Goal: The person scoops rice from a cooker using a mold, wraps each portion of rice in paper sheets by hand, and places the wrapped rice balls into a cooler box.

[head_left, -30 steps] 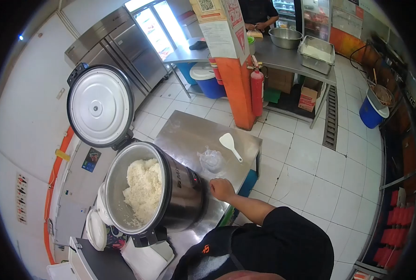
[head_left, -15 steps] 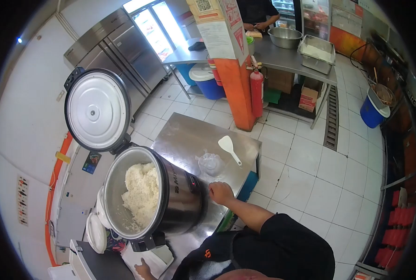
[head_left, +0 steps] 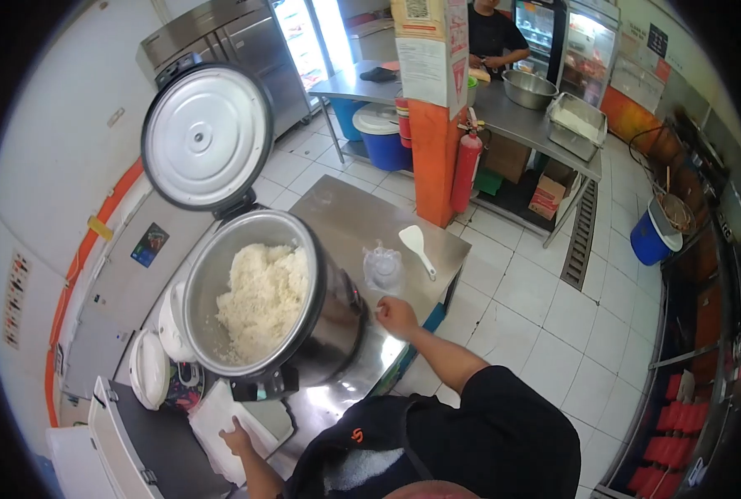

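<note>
My left hand [head_left: 237, 437] rests on a stack of white sheets [head_left: 221, 416] at the lower left, thumb and index finger apart. My right hand [head_left: 397, 317] is closed beside the rice cooker, near the table edge; whatever its curled fingers hold, if anything, is hidden. The large cooker [head_left: 337, 324] stands with its lid [head_left: 206, 137] raised, and white rice [head_left: 262, 299] is heaped in its pot. Beyond my right hand lie a clear plastic bag [head_left: 384, 270] and a white rice paddle [head_left: 418, 249] on the metal table [head_left: 324, 212].
An open box [head_left: 171, 457] and a lidded white container [head_left: 150, 370] are left of the sheets. An orange pillar [head_left: 435, 166] and a fire extinguisher [head_left: 467, 166] stand ahead. Behind them a person [head_left: 497, 37] is at another metal table [head_left: 503, 108], which bears a bowl and a pan.
My left hand has come into view and moved up over the white sheets. My right hand stays closed beside the cooker. The camera view has shifted and turned.
</note>
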A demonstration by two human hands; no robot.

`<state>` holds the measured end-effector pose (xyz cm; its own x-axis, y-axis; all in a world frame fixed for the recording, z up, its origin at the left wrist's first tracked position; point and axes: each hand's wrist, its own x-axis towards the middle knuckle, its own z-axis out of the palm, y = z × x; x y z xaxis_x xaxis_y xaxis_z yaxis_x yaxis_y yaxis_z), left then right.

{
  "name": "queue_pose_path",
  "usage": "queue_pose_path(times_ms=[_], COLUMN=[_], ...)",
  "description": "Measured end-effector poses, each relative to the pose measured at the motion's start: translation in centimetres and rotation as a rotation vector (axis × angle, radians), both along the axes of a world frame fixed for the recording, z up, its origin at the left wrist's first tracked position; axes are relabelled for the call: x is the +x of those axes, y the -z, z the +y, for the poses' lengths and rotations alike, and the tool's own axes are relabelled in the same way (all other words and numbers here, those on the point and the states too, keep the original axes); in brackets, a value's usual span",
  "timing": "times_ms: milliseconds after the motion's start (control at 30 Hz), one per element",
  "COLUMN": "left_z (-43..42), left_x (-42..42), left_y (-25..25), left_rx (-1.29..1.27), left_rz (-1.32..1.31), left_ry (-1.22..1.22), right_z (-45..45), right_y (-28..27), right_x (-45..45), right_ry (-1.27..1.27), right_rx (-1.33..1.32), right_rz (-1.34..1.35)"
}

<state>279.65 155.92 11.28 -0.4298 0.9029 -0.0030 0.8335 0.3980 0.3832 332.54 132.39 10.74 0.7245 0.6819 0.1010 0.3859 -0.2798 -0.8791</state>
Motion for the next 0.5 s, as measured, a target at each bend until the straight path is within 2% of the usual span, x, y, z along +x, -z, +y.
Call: queue_pose_path(times_ms=[33, 67, 100, 133, 167, 200, 233, 267, 300, 333, 367, 400, 433, 500], left_z=[0.1, -0.2, 0.8, 2.2, 4.2, 3.7, 3.5, 3.3, 2.0, 2.0, 1.6, 1.1, 0.7, 0.8], left_x=[0.3, 0.4, -0.4, -1.1, -3.5, -3.4, -2.3, -1.7, -0.4, 0.3, 0.6, 0.9, 0.6, 0.8], left_y=[-0.3, -0.4, 1.0, 2.7, 8.2, 9.2, 8.6, 9.5, 7.1, 6.6, 4.8, 2.7, 0.1, 0.1], left_rx=[-0.008, -0.025, -0.014, -0.108, -0.062, -0.082, -0.203, -0.101, 0.008, 0.039, -0.079, -0.088, -0.108, -0.018], left_rz=[0.09, 0.179, 0.163, 0.109, 0.039, -0.04, -0.063, -0.071, -0.017, 0.019, -0.03, -0.073, -0.122, -0.129], left_ry=[0.045, 0.08, 0.123, 0.156, 0.245, 0.277, 0.219, 0.234, 0.28, 0.243, 0.248, 0.234, 0.225, 0.201], right_z=[0.2, 0.5, 0.9, 1.4, 0.2, -3.7, -4.6, -6.2, -6.5, -8.2, -9.2, -6.5, -4.5, -2.3], right_y=[0.7, 1.7, 5.0, 10.9, 16.0, 4.1, 6.9, 3.2, 0.8, -0.2, -4.5, -8.7, -10.9, -14.8], right_x=[0.4, 1.1, 2.0, 4.2, 6.4, 3.3, 6.1, 5.3, 4.6, 7.3, 6.2, 2.0, -0.8, -4.6], right_ry=[0.038, 0.141, 0.226, 0.331, 0.325, 0.264, 0.203, 0.048, 0.121, 0.144, 0.062, 0.103, 0.091, 0.027], right_rx=[-0.026, 0.128, 0.267, 0.325, 0.083, 0.077, 0.332, 0.288, 0.506, 0.188, 0.216, 0.476, 0.53, 0.608], right_rz=[0.093, 0.173, 0.259, 0.196, -0.104, -0.544, 0.132, 0.047, 0.252, -0.141, -0.125, 0.051, 0.035, -0.004])
